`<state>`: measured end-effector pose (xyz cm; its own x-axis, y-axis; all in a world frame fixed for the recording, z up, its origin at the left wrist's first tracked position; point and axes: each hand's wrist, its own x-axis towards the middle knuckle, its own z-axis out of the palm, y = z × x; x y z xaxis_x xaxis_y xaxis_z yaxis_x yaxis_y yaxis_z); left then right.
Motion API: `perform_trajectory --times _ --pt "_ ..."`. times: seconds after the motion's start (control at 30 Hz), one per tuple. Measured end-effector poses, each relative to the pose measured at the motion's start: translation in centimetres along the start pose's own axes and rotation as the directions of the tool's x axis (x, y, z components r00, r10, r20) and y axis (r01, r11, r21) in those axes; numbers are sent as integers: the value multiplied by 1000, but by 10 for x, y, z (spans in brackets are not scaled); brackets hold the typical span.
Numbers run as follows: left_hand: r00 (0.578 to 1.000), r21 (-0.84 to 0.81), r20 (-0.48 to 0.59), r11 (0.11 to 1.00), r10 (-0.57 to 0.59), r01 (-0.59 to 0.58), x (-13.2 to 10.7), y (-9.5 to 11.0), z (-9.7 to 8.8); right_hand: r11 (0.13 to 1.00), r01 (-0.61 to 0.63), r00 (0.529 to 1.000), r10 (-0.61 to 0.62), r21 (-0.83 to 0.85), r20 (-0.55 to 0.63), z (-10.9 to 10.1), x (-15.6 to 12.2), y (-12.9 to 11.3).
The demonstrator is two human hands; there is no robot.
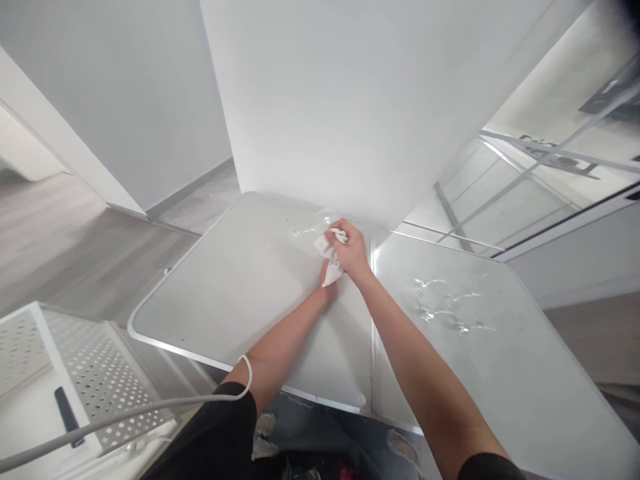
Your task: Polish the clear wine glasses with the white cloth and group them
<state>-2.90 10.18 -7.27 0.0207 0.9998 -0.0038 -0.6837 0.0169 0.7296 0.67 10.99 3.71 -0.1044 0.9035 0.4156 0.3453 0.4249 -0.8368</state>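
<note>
A crumpled white cloth or tissue (331, 257) is gripped in my right hand (354, 251), whose fingers are bent round it. My left hand (329, 288) is just below, close against the cloth and largely covered by it. It looks closed, but what it holds is hidden. Just beyond both hands, a clear, shiny, glass-like thing (326, 219) shows faintly over the light table (240, 267). To the right of my right forearm, several clear glass-like things (445, 307) stand or lie on the tabletop, showing mainly as bright glints.
A seam (373, 320) runs across the tabletop. A white wall (325, 100) rises behind its far edge. At lower left is a white perforated cabinet (100, 367), and a pale cable (165, 402) passes over my left arm. A glazed partition (530, 173) stands at right.
</note>
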Motion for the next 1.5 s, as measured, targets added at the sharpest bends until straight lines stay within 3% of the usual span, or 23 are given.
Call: perform_trajectory --times 0.1,0.2,0.33,0.47,0.63,0.7,0.77,0.83,1.07,1.2,1.27,1.37,1.43,1.5 --pt "995 -78 97 997 -7 15 -7 5 6 986 -64 990 83 154 -118 -57 -32 23" --pt "969 -140 244 988 -27 63 -12 12 11 956 -165 967 206 243 -150 -87 -64 45" --pt "949 -69 307 993 -71 97 -17 17 17 930 -239 963 265 279 -57 -90 -94 62" --pt "943 52 324 997 -75 62 -22 17 21 905 -284 958 279 317 61 -90 -109 64" --pt "970 156 243 987 -7 -31 -19 14 19 734 -238 909 399 636 -120 -111 -111 73" --pt "970 201 245 978 0 -51 -18 11 18 689 -217 884 440 691 -161 -115 -109 81" --pt "966 264 257 961 11 -81 -19 8 18 724 -211 883 429 657 -190 -115 -109 87" --pt "965 324 261 940 20 -107 -20 5 19 799 -197 915 358 569 -187 -112 -111 93" --pt "978 268 205 958 44 -99 -22 2 22 892 -161 976 206 422 -63 -108 -118 94" --pt "959 340 281 933 20 -119 -25 4 24 986 -97 995 92 133 43 -111 -116 89" --pt "953 379 304 918 -1 -120 -27 6 24 979 -129 985 108 160 131 -114 -116 89" --pt "953 403 302 907 -9 -119 -26 8 23 843 -338 928 226 419 295 -118 -117 89" --pt "959 385 284 917 -8 -106 -24 9 22 639 -493 867 300 591 398 -122 -118 88" --pt "963 346 270 934 -5 -92 -22 9 22 444 -564 826 314 696 469 -124 -120 84"
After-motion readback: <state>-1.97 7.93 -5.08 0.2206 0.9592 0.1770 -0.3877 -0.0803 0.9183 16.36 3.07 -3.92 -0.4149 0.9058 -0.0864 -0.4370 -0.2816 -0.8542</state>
